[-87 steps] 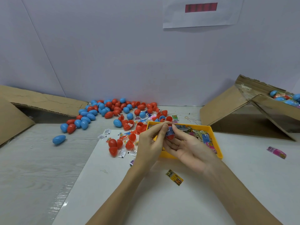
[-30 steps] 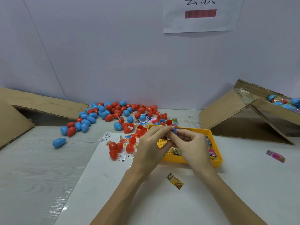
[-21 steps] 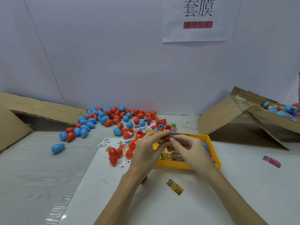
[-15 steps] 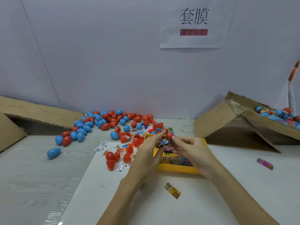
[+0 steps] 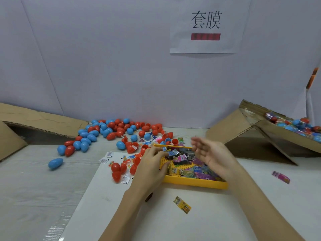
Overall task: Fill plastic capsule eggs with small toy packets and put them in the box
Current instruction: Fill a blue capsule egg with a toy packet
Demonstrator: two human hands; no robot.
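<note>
The grip was split between the two: the left hand point(image 5: 152, 164) lay over the near-left corner of the yellow tray point(image 5: 196, 184), fingers curled among the packets, though whether it actually pinched one I could not tell, while the right hand point(image 5: 213, 157) hovered above the tray's right side, blurred, fingers spread and loose, holding nothing. No egg sat in either hand. The toy packets point(image 5: 184, 160) were heaped in the tray, glossy crinkled foil in purple, black and yellow, lying on a studded yellow floor. One more yellow packet point(image 5: 182, 204) lay flat on the bench point(image 5: 225, 214) nearer the person, and a pink one point(image 5: 280, 177) lay well apart to the right. As for progress, the cardboard box point(image 5: 260, 134) on the right, tipped open with rough corrugated flaps, already held a good layer of eggs point(image 5: 298, 125), red and blue, some seemingly in shiny wrap. Plenty was left, though, by my judgement: a big scatter of smooth, hard plastic eggs point(image 5: 111, 131) in red and blue ran along the wall, a lone blue egg point(image 5: 55, 163) sat off to the left, and open red halves point(image 5: 119, 170) lay just beside the tray with small white slips around them. So this looked like mid-job, with the next packet about to be chosen.
</note>
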